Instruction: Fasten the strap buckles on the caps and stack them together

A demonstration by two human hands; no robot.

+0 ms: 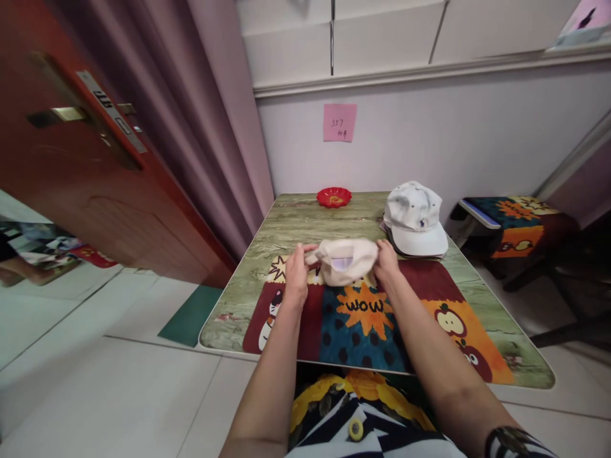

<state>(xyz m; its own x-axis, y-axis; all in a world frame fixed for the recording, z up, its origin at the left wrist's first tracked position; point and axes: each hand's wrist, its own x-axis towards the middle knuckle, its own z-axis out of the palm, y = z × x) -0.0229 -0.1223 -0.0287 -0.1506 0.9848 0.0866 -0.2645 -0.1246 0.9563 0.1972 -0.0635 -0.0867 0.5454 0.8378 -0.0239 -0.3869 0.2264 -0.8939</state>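
Observation:
A cream-coloured cap (353, 269) is held up over the patterned mat in the middle of the table, with a small pale patch on its near side. My left hand (298, 270) pinches it at its left end, fingers closed on the edge. At the right end, my right hand (386, 261) grips the cap's other side. Just beyond my right hand, a white cap (413, 213) with a small dark logo rests on top of other headwear, brim toward me.
A red scalloped dish (333, 197) stands near the table's back edge. The mat (363, 318) covers the near part of the green wood-patterned table (229, 318). A covered stool (520, 222) is at the right, a red-brown door (157, 210) at the left.

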